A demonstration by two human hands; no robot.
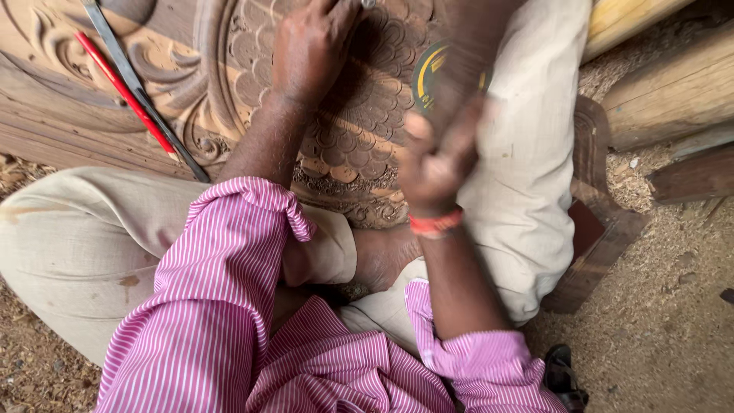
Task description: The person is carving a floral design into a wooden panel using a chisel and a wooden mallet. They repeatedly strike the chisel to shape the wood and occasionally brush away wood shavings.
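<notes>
Nearest us, our pink striped sleeves point(206, 306) are framing crossed legs. Our right hand point(437, 164) is gripping a blurred wooden mallet point(459, 73) bearing a round yellow-and-green label, while our left hand point(310, 50) is closing around a chisel point(368, 4) on the carved panel point(359, 130), beside a red pencil point(122, 92).

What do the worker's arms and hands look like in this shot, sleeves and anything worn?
Both arms wear a pink-and-white finely striped shirt, the sleeves rolled up in bunched cuffs near the elbows, leaving the forearms bare. The right hand has an orange-red thread band around its wrist and looks motion-blurred. The left hand is bare, with no glove, ring or band visible.
</notes>
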